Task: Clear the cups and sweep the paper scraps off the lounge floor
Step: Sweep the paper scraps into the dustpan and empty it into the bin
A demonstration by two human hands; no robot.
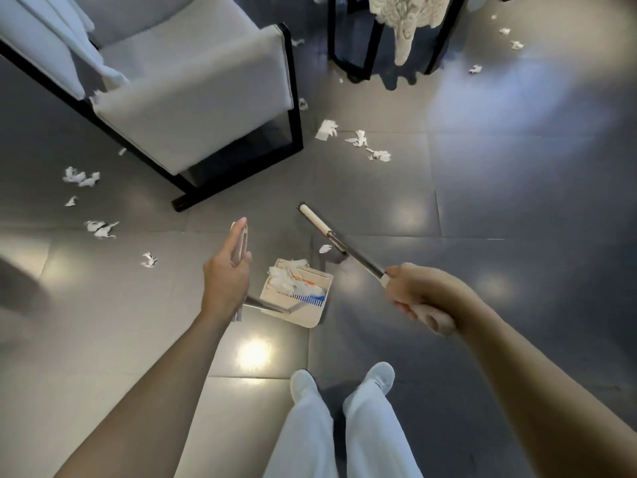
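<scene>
My left hand (225,270) holds the upright handle of a cream dustpan (310,313), which sits on the grey tile floor and contains white paper scraps with something orange and blue. My right hand (415,298) grips the handle of a broom (348,250); its metal shaft slants up-left to a white end (313,219) on the floor. One small scrap (324,249) lies between broom and dustpan. More paper scraps (358,138) lie beyond the broom, and others (81,177) are scattered at the left. No cups are in sight.
A grey armchair with a black frame (193,81) stands at upper left, its front leg near the broom. A black-framed table (348,63) draped with a white cloth is at the top. Scraps (515,44) dot the far right floor. My feet (344,377) stand behind the dustpan.
</scene>
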